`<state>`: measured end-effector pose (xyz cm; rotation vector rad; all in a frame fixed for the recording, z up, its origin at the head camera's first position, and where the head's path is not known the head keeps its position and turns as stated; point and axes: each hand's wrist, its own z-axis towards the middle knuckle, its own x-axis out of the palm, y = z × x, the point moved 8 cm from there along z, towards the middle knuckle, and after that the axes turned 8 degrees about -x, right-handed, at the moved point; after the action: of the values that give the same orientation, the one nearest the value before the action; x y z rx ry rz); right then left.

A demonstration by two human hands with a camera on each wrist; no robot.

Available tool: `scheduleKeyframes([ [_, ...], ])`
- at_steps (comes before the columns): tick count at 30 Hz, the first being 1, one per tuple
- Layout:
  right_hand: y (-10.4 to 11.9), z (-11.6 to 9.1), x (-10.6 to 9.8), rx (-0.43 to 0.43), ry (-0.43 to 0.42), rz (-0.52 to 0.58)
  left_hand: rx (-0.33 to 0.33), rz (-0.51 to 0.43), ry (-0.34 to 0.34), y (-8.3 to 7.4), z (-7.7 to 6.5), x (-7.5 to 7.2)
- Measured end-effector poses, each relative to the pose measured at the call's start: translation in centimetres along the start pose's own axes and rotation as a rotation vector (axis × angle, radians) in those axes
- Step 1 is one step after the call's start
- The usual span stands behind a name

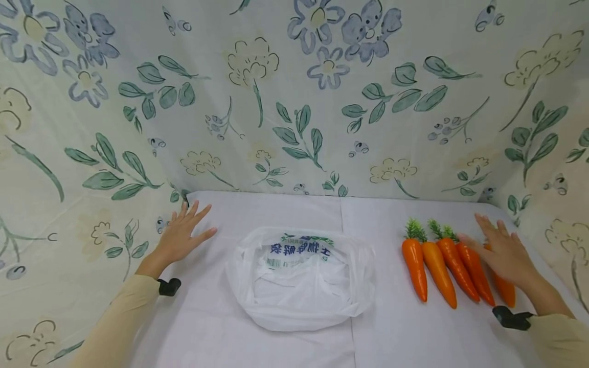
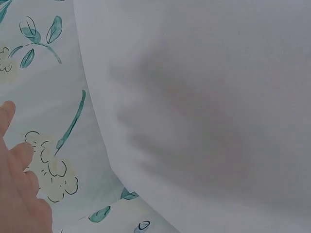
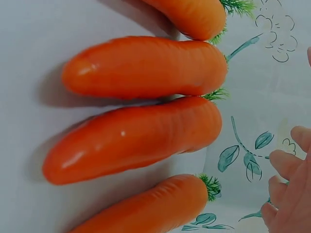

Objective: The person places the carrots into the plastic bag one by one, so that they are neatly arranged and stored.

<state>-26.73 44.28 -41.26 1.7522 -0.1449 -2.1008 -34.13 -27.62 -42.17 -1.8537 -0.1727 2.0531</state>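
My left hand (image 1: 180, 236), fingers spread, hovers at the table's left edge with nothing in it. Across from it, my right hand (image 1: 510, 258) is held with straight fingers over the rightmost of several orange carrots (image 1: 438, 260), partly hiding it. The carrots lie side by side with green tops away from me. In the right wrist view, the plump carrot bodies (image 3: 136, 138) show close up, with the right fingers (image 3: 286, 165) at the frame's edge. Between the hands lies a white plastic bag (image 1: 294, 319), its mouth spread wide, with blue and green print inside.
A white cloth (image 1: 193, 327) covers the table and shows a fold line near the middle. Floral fabric (image 1: 294, 102) hangs behind the table and along both sides. Each wrist wears a small black device (image 1: 169, 287).
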Motion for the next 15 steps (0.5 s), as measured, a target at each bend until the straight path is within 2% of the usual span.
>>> scheduleKeyframes([
  [15, -1.9, -1.4, -0.3, 0.083, 0.047, 0.112, 0.127, -0.140, 0.111, -3.1, -1.2, 0.2],
])
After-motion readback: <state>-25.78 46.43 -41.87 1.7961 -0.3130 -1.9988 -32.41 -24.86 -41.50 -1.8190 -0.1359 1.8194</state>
